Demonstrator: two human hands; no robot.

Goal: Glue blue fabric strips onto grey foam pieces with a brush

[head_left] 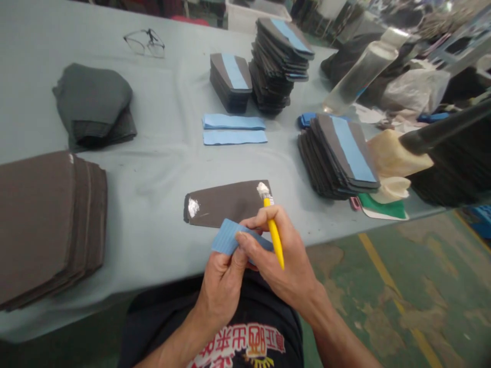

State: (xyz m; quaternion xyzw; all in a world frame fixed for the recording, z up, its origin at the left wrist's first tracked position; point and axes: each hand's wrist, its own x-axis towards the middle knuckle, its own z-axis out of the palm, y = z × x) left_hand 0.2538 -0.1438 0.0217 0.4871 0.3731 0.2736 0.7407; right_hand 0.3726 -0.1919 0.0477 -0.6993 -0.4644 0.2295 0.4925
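Above my lap, just off the table's front edge, my left hand (222,281) pinches a light blue fabric strip (227,237). My right hand (282,255) also grips that strip between thumb and fingers. Tucked in the same right hand is a yellow-handled brush (275,237), its bristles tipped with white paste. Just beyond both hands lies a dark grey tapered panel (230,202), flat on the table. A white paste smear (193,207) sits at its left end, and the brush tip is over its right end, where more white shows.
Stacked dark panels (34,220) stand at left, near folded dark cloth (95,102). Blue strips (235,137) lie ahead. Panel stacks with blue bands (339,153) rise at right and behind (282,61). Glasses (144,43), a clear bottle (364,71) and a dark pole (448,125) are farther out.
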